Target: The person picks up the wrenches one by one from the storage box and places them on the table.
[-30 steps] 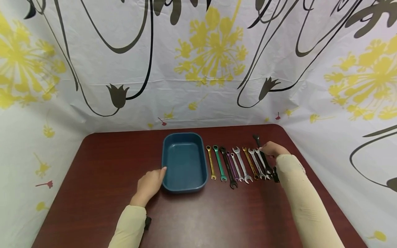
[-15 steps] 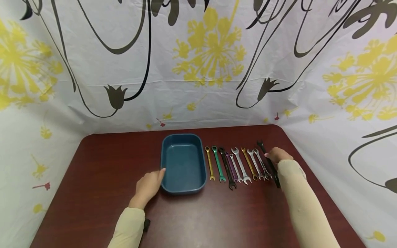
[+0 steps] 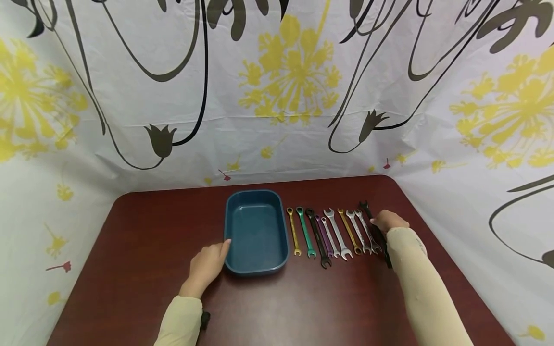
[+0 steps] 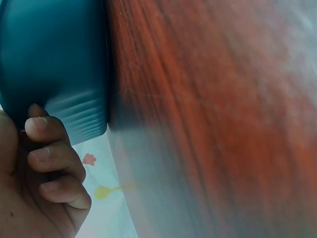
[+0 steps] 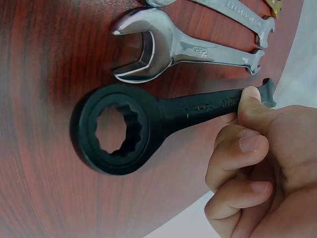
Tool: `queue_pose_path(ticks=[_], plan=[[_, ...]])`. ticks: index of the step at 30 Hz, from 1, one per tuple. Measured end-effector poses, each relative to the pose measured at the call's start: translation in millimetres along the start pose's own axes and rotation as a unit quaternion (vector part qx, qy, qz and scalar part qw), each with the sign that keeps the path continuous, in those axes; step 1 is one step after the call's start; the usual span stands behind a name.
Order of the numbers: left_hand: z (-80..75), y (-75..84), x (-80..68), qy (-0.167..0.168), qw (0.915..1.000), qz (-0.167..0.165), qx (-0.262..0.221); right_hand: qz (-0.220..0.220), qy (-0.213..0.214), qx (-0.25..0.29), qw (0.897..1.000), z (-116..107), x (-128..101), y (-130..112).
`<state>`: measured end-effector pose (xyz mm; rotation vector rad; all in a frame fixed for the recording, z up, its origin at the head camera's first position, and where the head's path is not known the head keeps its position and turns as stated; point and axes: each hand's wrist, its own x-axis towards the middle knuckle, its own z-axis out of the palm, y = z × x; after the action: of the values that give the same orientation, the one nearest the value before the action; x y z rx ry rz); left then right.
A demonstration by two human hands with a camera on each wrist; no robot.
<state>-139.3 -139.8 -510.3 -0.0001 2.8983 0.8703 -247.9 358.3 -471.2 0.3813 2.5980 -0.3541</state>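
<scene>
Since the earlier head frames, my right hand (image 3: 386,222) has brought the black wrench (image 3: 375,229) down from its raised, angled pose, and it now lies along the right end of the wrench row (image 3: 331,232), nearly parallel to the others. My left hand (image 3: 209,264) has barely shifted; it sits at the near left corner of the blue tray (image 3: 257,265).

From the head camera, the tray stands empty on the dark red table (image 3: 143,240), just left of the row. My right hand covers the middle of the black wrench, whose ends show beyond it.

On the left wrist view, my curled fingers (image 4: 49,153) press against the tray's outer wall (image 4: 59,74); whether the thumb hooks the rim I cannot tell.

On the right wrist view, my thumb and fingers (image 5: 250,111) pinch the black wrench's (image 5: 163,119) shaft near its open end. Its ring end seems to hover just over the wood, slightly blurred, beside a silver wrench (image 5: 168,47).

I judge this to be the pick-up of the outermost wrench, with the tray steadied for it. Next I need a firm lift clear of the neighbouring silver wrench, then a carry leftward over the whole row without brushing it.
</scene>
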Motion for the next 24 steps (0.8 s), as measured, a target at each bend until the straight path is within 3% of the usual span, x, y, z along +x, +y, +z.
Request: queue_pose_path(ticks=[16,24], plan=[[1.2,0.9,-0.6,0.009,0.9999,0.008,-0.003,0.011,0.038,-0.024,0.999,5.3,2.9,6.7],[0.9,0.9,0.0,0.011,0.9999,0.009,-0.001,-0.003,0.065,-0.023,0.998,6.6,6.6,8.3]])
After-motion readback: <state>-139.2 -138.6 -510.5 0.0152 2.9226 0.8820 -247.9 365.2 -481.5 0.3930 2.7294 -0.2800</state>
